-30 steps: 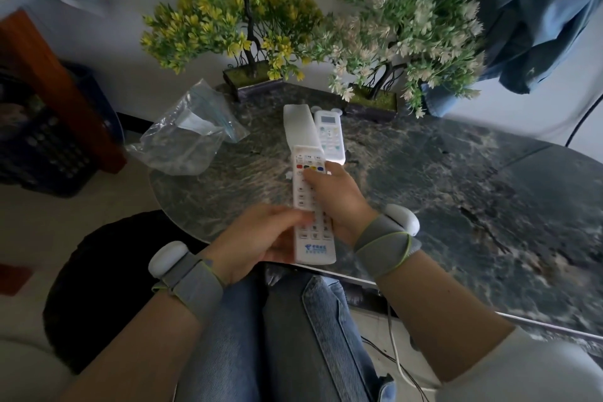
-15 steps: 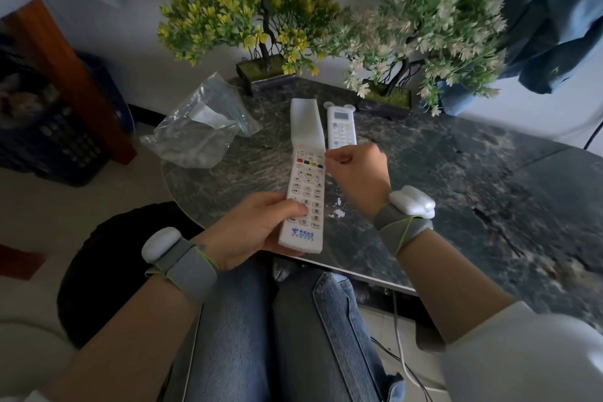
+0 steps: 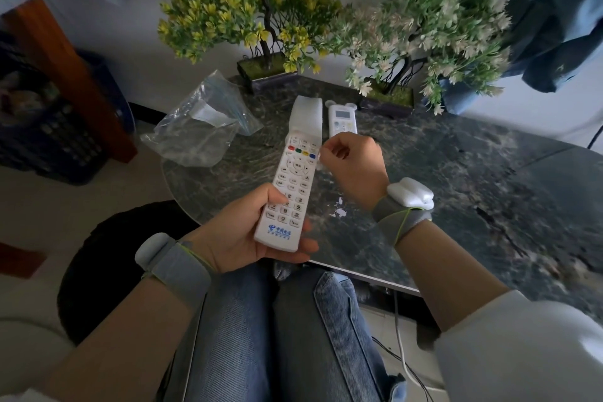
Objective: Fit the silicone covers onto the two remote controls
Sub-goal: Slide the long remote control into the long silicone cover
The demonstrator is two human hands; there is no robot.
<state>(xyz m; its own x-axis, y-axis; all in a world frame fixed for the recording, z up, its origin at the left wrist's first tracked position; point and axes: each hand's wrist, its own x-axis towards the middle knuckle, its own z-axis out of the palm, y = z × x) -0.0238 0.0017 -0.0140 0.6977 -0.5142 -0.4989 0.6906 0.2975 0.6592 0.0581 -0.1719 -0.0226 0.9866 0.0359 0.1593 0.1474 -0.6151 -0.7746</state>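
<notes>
Left hand (image 3: 239,233) in full grip on TV remote (image 3: 295,179) base; right hand (image 3: 355,166) in fingertip pinch on half-on silicone cover (image 3: 306,114) edge.

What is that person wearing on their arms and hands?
The left hand and right hand are bare, with no gloves. Each wrist has a grey fabric band with a thin yellow-green cord. The left band carries a rounded pale grey pod, the right band a white rounded pod. A whitish sleeve covers the right arm near the elbow.
</notes>
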